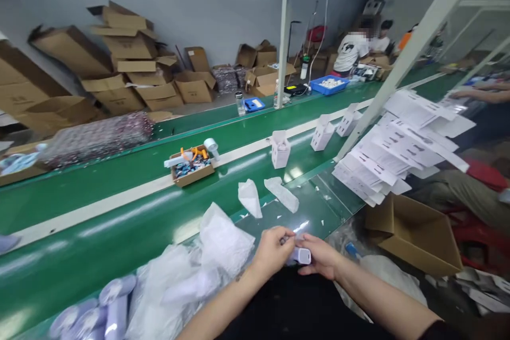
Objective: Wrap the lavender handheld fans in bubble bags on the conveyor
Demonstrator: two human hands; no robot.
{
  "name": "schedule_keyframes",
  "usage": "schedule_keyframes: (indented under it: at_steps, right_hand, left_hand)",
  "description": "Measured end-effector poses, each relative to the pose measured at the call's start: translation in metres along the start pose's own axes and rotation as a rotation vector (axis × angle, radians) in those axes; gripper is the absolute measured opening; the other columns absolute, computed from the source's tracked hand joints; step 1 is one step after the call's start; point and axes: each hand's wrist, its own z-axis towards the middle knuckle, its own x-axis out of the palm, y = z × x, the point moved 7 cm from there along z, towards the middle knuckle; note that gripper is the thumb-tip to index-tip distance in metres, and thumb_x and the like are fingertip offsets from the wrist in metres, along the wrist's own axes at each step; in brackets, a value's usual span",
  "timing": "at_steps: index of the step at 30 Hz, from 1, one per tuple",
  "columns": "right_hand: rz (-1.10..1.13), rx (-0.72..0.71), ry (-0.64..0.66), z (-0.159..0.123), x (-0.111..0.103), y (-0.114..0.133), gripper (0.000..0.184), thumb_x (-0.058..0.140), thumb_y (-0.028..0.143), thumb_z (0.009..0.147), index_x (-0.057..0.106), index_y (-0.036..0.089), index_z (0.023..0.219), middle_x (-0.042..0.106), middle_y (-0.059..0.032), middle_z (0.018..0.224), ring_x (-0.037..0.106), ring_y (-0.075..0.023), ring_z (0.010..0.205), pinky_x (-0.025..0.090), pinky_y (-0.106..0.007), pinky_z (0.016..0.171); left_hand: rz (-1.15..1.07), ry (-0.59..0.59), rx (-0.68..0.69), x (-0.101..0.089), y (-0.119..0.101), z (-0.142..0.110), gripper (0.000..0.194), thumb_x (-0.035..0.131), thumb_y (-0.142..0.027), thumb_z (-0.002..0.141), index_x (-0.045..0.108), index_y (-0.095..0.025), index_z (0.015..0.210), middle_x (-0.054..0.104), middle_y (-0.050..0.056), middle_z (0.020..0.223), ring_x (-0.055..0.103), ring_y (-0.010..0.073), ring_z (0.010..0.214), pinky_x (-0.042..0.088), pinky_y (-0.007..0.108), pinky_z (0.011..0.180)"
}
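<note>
Close to my body I hold a small pale purple device, its squared end with a rounded opening showing between my hands. My left hand is closed at its upper side, fingers bent inward over the part they pinch. From the other side my right hand curls around the device, thumb on top. My fingers cover most of its body. To the left lie several pale purple devices with round heads and straight handles, beside a pile of white plastic bags. Two white bags lie just ahead of my hands.
White open boxes stand along the green conveyor. A small carton of parts sits further left. Stacked flat white boxes and an empty carton are at right, near a metal post. A co-worker sits across.
</note>
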Motion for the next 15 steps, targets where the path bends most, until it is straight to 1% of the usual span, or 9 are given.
schedule_keyframes:
  at_steps: [4, 5, 7, 9, 10, 12, 13, 14, 15]
  right_hand:
    - [-0.333, -0.389, -0.104, -0.023, -0.031, 0.077, 0.025, 0.063, 0.042, 0.075, 0.055, 0.019, 0.069, 0.055, 0.0004, 0.081, 0.055, -0.016, 0.078, 0.053, -0.031, 0.065]
    - [-0.375, -0.443, -0.091, -0.027, -0.032, 0.09, 0.026, 0.061, 0.044, 0.076, 0.056, 0.02, 0.07, 0.056, -0.0002, 0.086, 0.055, -0.017, 0.082, 0.053, -0.031, 0.069]
    - [-0.359, -0.464, -0.011, -0.031, -0.028, 0.107, 0.026, 0.057, 0.046, 0.079, 0.058, 0.02, 0.078, 0.058, -0.0011, 0.092, 0.057, -0.0189, 0.089, 0.053, -0.034, 0.074]
    - [-0.282, -0.464, 0.089, -0.03, -0.019, 0.117, 0.026, 0.056, 0.047, 0.081, 0.058, 0.02, 0.083, 0.06, -0.0008, 0.091, 0.059, -0.0194, 0.091, 0.052, -0.036, 0.079]
    - [-0.25, -0.473, 0.126, -0.03, -0.017, 0.122, 0.027, 0.057, 0.047, 0.081, 0.058, 0.02, 0.083, 0.061, -0.0005, 0.089, 0.06, -0.0192, 0.09, 0.052, -0.037, 0.08]
    - [-0.214, -0.493, 0.157, -0.028, -0.025, 0.135, 0.028, 0.06, 0.047, 0.078, 0.057, 0.02, 0.082, 0.062, -0.0007, 0.086, 0.061, -0.0193, 0.087, 0.053, -0.036, 0.078]
    - [-0.193, -0.512, 0.109, -0.027, -0.042, 0.145, 0.029, 0.063, 0.047, 0.076, 0.056, 0.02, 0.083, 0.062, -0.0009, 0.085, 0.062, -0.019, 0.083, 0.053, -0.036, 0.075]
    - [-0.153, -0.557, -0.013, -0.029, -0.071, 0.159, 0.032, 0.065, 0.047, 0.074, 0.054, 0.02, 0.086, 0.061, -0.0009, 0.083, 0.062, -0.0181, 0.079, 0.054, -0.034, 0.071]
    - [-0.093, -0.617, -0.19, -0.035, -0.11, 0.174, 0.036, 0.068, 0.047, 0.071, 0.053, 0.021, 0.091, 0.061, -0.0006, 0.082, 0.062, -0.0167, 0.073, 0.054, -0.033, 0.066]
  left_hand:
    - [-0.278, 0.068, -0.183, -0.006, -0.003, 0.019, 0.032, 0.059, -0.039, 0.075, 0.068, -0.012, 0.087, 0.059, 0.003, 0.056, 0.051, 0.0138, 0.048, 0.039, 0.024, 0.047]
    - [-0.313, 0.092, -0.158, -0.007, -0.009, 0.024, 0.039, 0.061, -0.042, 0.074, 0.066, -0.012, 0.098, 0.062, 0.005, 0.064, 0.055, 0.0153, 0.054, 0.042, 0.025, 0.051]
    - [-0.281, 0.132, -0.001, -0.006, -0.025, 0.035, 0.069, 0.074, -0.045, 0.063, 0.055, -0.016, 0.122, 0.065, 0.012, 0.098, 0.061, 0.0228, 0.084, 0.048, 0.031, 0.07]
    - [-0.146, 0.164, 0.157, 0.002, -0.037, 0.047, 0.103, 0.086, -0.042, 0.042, 0.044, -0.022, 0.134, 0.051, 0.014, 0.128, 0.049, 0.031, 0.114, 0.043, 0.039, 0.092]
    - [-0.075, 0.179, 0.2, 0.01, -0.039, 0.054, 0.105, 0.088, -0.041, 0.038, 0.046, -0.023, 0.133, 0.048, 0.014, 0.132, 0.044, 0.0326, 0.119, 0.039, 0.041, 0.097]
    - [-0.006, 0.175, 0.214, 0.026, -0.038, 0.067, 0.071, 0.082, -0.044, 0.052, 0.06, -0.022, 0.116, 0.057, 0.011, 0.12, 0.05, 0.0299, 0.111, 0.04, 0.04, 0.095]
    - [-0.014, 0.145, 0.199, 0.031, -0.036, 0.074, 0.048, 0.076, -0.044, 0.063, 0.066, -0.021, 0.104, 0.061, 0.01, 0.108, 0.055, 0.0266, 0.101, 0.043, 0.037, 0.09]
    - [-0.047, 0.094, 0.168, 0.033, -0.032, 0.079, 0.032, 0.069, -0.043, 0.071, 0.068, -0.02, 0.092, 0.064, 0.007, 0.095, 0.058, 0.0229, 0.089, 0.045, 0.033, 0.083]
    - [-0.097, 0.028, 0.122, 0.032, -0.028, 0.082, 0.026, 0.065, -0.043, 0.075, 0.067, -0.019, 0.082, 0.063, 0.005, 0.082, 0.058, 0.0192, 0.077, 0.047, 0.029, 0.073]
